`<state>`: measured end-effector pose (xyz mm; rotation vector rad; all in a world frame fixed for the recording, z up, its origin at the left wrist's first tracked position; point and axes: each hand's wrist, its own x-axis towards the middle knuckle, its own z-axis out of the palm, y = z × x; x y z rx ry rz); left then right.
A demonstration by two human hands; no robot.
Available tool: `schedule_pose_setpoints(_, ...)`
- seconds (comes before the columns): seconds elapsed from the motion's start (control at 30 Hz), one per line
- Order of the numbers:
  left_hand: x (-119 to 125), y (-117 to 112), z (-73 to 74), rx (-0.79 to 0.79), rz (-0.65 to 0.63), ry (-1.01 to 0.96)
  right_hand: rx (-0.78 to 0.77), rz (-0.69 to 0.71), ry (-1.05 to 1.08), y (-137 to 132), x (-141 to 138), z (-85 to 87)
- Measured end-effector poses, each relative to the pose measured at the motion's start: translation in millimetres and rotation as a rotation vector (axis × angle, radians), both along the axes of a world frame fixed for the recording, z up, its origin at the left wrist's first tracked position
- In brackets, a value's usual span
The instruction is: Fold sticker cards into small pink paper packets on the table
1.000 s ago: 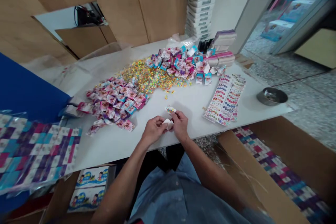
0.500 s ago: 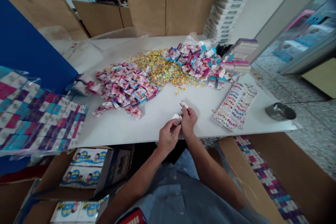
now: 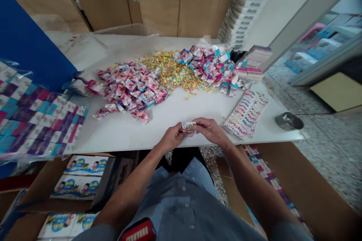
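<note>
Pinching a small printed packet (image 3: 188, 126) narrowly, the left hand (image 3: 171, 138) and right hand (image 3: 209, 130) hold it over the tabletop's (image 3: 118, 139) near edge, an open cardboard box (image 3: 36, 184) of printed cartons (image 3: 86, 165) below it to the left.

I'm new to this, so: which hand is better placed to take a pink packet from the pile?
Probably the left hand: it sits on the side of the pink packets, while the right hand lies nearer the sticker sheets. Both hold the small packet.
</note>
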<state>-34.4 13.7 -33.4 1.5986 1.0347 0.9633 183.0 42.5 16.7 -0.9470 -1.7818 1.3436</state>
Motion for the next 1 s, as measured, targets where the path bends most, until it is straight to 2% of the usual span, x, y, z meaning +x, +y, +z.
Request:
schedule_pose_setpoints(0.1, 9.6, -1.3, -4.5, -0.085, -0.008, -0.162, 0.015, -0.005, -0.053, 2.2, 5.4, -2.6)
schedule_pose_setpoints(0.23, 12.6, -4.3, -9.9, -0.142, -0.007, -0.236, -0.032, 0.010, -0.076, 5.3, 11.2, -1.8)
schedule_pose_setpoints(0.53, 11.2, -7.5, -7.5, -0.133, 0.000, -0.255, 0.063, 0.236, -0.425, 25.1, 17.3, 35.4)
schedule_pose_setpoints(0.7, 10.5, -8.6, -10.2, -0.138, 0.010, -0.225, 0.174, 0.362, -0.619, 36.3, 8.7, 47.2)
schedule_pose_setpoints(0.87, 11.1, -8.6, -13.2, -0.124, 0.025, -0.233, 0.430, 0.405, -0.706, 38.0, -4.5, 40.6)
schedule_pose_setpoints(1.0, 11.7, -8.4, -13.9, -0.143, 0.017, -0.256, 0.477, 0.322, -0.762, 32.1, -9.6, 24.9)
